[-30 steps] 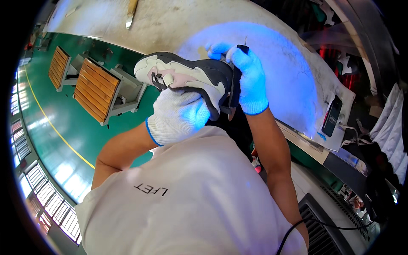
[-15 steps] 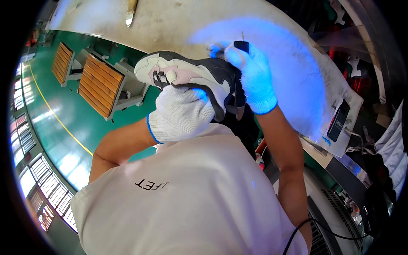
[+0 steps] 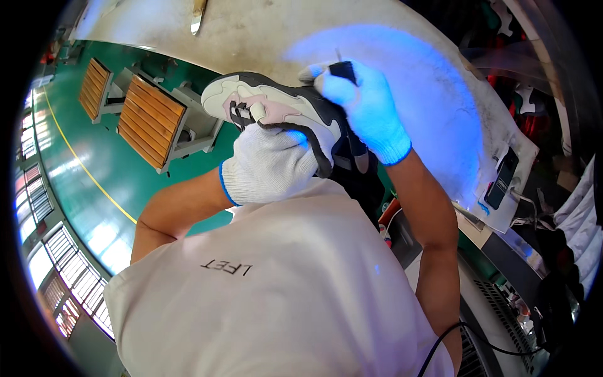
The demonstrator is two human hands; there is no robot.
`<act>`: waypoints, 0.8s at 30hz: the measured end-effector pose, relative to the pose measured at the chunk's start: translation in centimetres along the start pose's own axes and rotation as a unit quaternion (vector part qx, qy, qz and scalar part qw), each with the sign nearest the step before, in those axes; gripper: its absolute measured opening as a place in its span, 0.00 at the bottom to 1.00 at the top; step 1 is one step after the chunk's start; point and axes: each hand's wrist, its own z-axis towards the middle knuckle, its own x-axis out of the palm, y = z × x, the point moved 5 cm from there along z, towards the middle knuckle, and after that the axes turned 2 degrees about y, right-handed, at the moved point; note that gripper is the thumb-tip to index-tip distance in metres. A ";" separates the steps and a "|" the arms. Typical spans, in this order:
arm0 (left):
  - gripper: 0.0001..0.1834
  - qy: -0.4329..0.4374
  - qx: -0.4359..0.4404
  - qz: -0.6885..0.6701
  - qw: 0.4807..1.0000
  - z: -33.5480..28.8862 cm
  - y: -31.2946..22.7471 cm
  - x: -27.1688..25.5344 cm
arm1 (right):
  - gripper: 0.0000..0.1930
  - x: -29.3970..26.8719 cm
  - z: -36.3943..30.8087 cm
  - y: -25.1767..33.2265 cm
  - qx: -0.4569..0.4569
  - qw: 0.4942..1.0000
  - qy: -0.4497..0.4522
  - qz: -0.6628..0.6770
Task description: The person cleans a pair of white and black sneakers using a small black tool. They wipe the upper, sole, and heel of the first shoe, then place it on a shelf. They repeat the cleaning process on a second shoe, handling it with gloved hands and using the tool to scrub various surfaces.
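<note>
A sneaker (image 3: pixel 282 108) in white, pink and black lies on its side in the air, with its toe to the left and its dark sole edge facing away from me. My left hand (image 3: pixel 270 164), in a white knit glove with a blue cuff, is closed on it at the opening; some fingers are hidden inside. At the heel end, my gloved right hand (image 3: pixel 372 110) glows blue under a lamp's light. Its fingers are closed round a small black-handled tool (image 3: pixel 343 71) with a thin tip pointing away. The fingertips are at the sole edge; whether they touch is unclear.
A pale worktable (image 3: pixel 251 34) stretches beyond the shoe, lit blue at the right. A knife (image 3: pixel 198 17) lies near its far edge, and a phone (image 3: pixel 502 179) at its right end. Wood-slatted carts (image 3: pixel 151 122) stand on the green floor at left. A black cable (image 3: pixel 483 342) curves at lower right.
My right hand has moved slightly left, closer over the heel and sole edge, and the black-handled tool has tilted left. My left hand and the shoe have barely shifted.
</note>
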 end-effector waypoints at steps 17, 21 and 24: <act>0.13 -0.042 0.009 -0.043 0.998 0.3 0.5 -0.2 | 0.18 -0.1 0.6 -1.1 -0.018 0.998 -0.019 0.064; 0.13 -0.032 -0.056 -0.069 0.996 0.3 0.5 -0.2 | 0.18 -0.2 0.3 -1.9 -0.001 0.976 -0.030 0.216; 0.13 -0.022 -0.007 -0.017 1.000 0.4 0.3 -0.1 | 0.16 -0.4 0.5 -1.4 -0.001 0.988 -0.033 0.151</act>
